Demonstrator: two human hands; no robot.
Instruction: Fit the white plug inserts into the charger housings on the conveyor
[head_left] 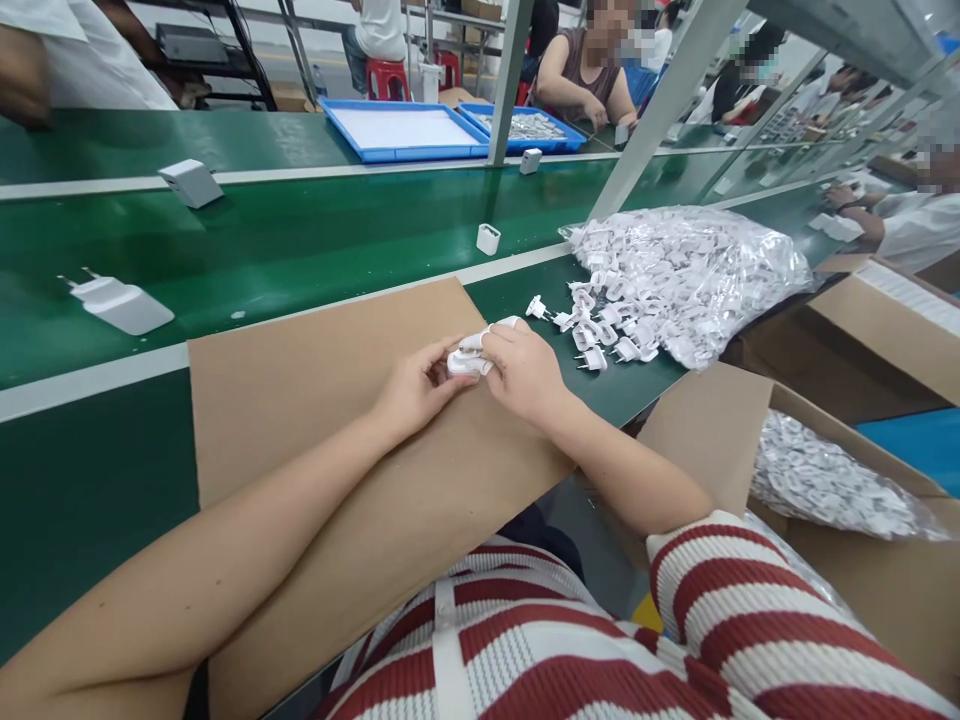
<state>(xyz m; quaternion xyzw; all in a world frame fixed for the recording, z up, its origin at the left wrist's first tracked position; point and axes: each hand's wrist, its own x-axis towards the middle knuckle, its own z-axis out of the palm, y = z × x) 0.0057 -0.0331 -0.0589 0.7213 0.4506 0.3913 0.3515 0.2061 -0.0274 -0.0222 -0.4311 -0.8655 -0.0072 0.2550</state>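
My left hand (418, 384) and my right hand (523, 368) meet over a brown cardboard sheet (300, 400) on the green bench. Both pinch the same small white plug part (466, 360), fingers curled round it; white finger cots cover some right fingertips. Just right of my right hand lies a scatter of loose white plug parts (600, 335) with metal pins, spilling from a clear plastic bag (690, 270) full of them.
A green conveyor belt (262, 240) carries white chargers (120, 303), (191, 182) and small white pieces (487, 238). Blue trays (405, 130) sit beyond. Open cardboard boxes (825, 470) with bagged parts stand at my right. Other people work across and along the line.
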